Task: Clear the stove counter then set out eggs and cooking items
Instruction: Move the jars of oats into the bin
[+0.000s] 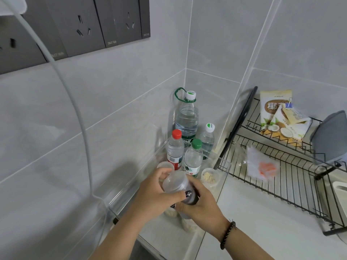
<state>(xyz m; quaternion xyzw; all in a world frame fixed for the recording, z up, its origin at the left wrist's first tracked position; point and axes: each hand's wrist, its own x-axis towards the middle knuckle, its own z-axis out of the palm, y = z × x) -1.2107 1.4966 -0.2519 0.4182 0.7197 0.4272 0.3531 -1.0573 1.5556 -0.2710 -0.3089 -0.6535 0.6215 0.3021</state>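
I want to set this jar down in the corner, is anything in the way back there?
Yes. Both hands, left hand and right hand, hold the clear jar. Directly behind it stand the red-capped bottle, green-capped bottle and a small tub.

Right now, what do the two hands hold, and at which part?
Both hold one small clear jar, tilted. The left hand grips its clear lidded end; the right hand grips its dark lower end.

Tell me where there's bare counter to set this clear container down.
Free: the white counter right of your right hand, in front of the wire rack. Crowded: the clear tray in the corner, packed with bottles and small tubs.
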